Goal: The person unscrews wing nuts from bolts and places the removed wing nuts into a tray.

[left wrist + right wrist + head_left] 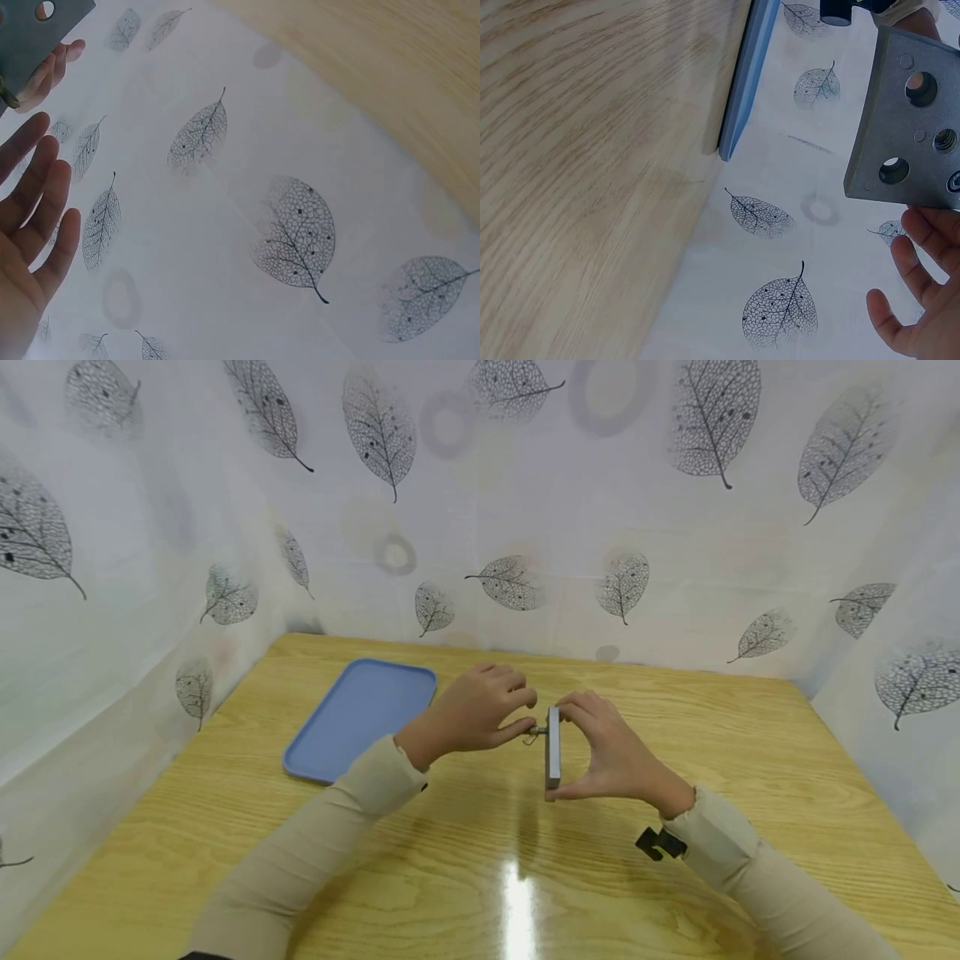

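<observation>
My right hand [618, 752] holds a thick grey metal plate [553, 752] on edge above the table, fingers at its top edge and thumb under its bottom edge. Round holes run through the plate [881, 112] in the right wrist view, one of them threaded. A small metal hook-ended screw [534, 732] sticks out from the plate's left face. Beside it is my left hand [480, 706], thumb tip right at the screw and index finger apart above. The fingers of my left hand [37, 225] look loosely extended in the left wrist view.
A blue tray [367, 714] lies on the wooden table [712, 735], left of my left hand. Leaf-patterned cloth [555, 510] hangs behind the table and on both sides. A black clip-like device [660, 843] is at my right wrist.
</observation>
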The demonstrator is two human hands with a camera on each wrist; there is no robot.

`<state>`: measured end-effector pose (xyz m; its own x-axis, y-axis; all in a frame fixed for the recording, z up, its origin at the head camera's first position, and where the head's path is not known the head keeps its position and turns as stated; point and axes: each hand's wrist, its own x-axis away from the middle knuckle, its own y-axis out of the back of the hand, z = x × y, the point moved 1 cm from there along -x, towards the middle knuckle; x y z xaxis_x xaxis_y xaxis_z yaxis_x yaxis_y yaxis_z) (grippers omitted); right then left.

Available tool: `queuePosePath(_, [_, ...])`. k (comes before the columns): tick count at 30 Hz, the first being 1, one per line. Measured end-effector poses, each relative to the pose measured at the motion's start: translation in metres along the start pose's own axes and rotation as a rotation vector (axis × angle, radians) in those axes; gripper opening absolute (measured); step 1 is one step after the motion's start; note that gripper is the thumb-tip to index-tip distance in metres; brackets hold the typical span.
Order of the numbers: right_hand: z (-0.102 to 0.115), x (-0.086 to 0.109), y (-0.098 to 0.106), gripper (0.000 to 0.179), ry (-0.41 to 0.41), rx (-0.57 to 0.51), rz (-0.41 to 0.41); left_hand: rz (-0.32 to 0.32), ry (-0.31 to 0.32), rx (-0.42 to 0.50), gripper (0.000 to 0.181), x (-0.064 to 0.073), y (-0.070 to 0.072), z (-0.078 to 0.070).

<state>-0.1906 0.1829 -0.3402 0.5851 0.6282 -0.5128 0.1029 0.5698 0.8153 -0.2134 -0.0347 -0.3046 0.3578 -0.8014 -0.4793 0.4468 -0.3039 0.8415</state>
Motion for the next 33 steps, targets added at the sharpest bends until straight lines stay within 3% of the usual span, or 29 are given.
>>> queuePosePath(8, [-0.0016,0.0005,0.0011,0.087,-0.001,0.010,-0.005,-0.080,-0.052,0.024,0.018,0.0046,0.0020,-0.0046])
queuePosePath(17, [-0.0025,0.0003,0.0004,0.086,0.002,0.005,-0.003,-0.012,-0.080,0.062,0.023,0.0076,-0.0033,-0.0091])
queuePosePath(26, [-0.0015,-0.0002,0.0006,0.086,0.006,0.004,-0.003,-0.035,-0.048,0.052,0.019,0.0013,0.0001,-0.0025])
queuePosePath(33, [0.0008,-0.0009,0.0006,0.085,0.022,-0.003,-0.012,-0.009,-0.030,0.060,0.017,-0.0012,0.0020,0.0005])
